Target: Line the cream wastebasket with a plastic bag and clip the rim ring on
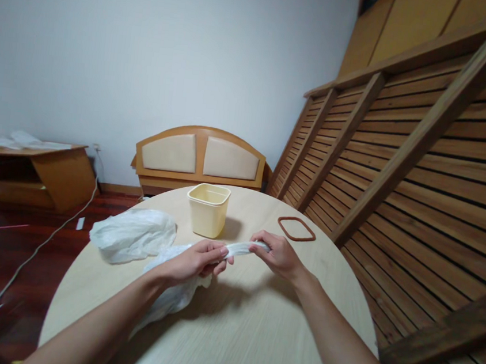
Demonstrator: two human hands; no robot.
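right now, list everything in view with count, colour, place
held bag: 1, white, between both hands
second bag: 1, white, table left
bin: 1, pale yellow, beyond hands
square ring: 1, brown, table right
table: 1, pale wood, centre
headboard: 1, brown and cream, behind table
slatted panel: 1, brown, right
cupboards: count unclear, tan, upper right
low cabinet: 1, brown, far left
loose items: count unclear, white, on low cabinet
cable: 1, whitish, left floor
floor scraps: count unclear, mixed, left
floor: 1, dark red, left
wall: 1, pale blue, behind
left hand: 1, bare, gripping held bag
right hand: 1, bare, pinching held bag
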